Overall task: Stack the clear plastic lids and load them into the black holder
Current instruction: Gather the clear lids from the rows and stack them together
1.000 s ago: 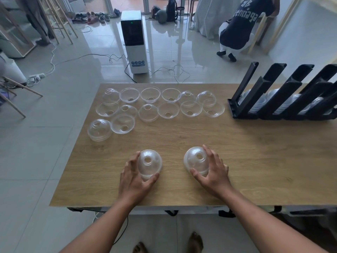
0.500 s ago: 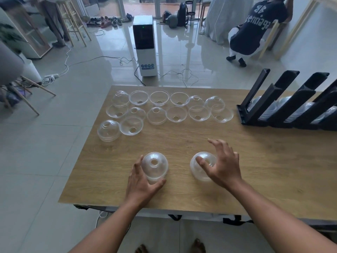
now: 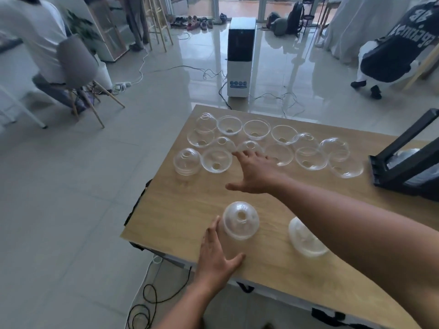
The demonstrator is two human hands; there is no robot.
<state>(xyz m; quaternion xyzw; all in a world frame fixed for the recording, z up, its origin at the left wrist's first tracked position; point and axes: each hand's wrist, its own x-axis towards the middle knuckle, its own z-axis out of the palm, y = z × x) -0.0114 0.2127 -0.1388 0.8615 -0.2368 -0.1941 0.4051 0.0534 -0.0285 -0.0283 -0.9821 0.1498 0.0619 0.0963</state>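
Note:
Two stacks of clear dome lids stand near the table's front edge: a left stack (image 3: pixel 240 220) and a right stack (image 3: pixel 305 238), partly hidden by my right forearm. My left hand (image 3: pixel 217 257) rests open against the left stack's side, thumb and fingers spread. My right hand (image 3: pixel 254 172) stretches forward with straight fingers over the loose lids (image 3: pixel 256 129) lying in rows at the table's far side; its fingertips reach a dome lid (image 3: pixel 250 146). The black holder (image 3: pixel 403 160) sits at the right edge with lids in its slots.
A small lid stack (image 3: pixel 186 161) stands at the far left corner of the wooden table (image 3: pixel 190 210). On the floor beyond are a white air cooler (image 3: pixel 240 58), cables, a chair with a seated person (image 3: pixel 47 43) and another person (image 3: pixel 394 51).
My right hand has left the right stack and reached forward-left over the loose lids. The camera has swung left. My left hand stays by the left stack.

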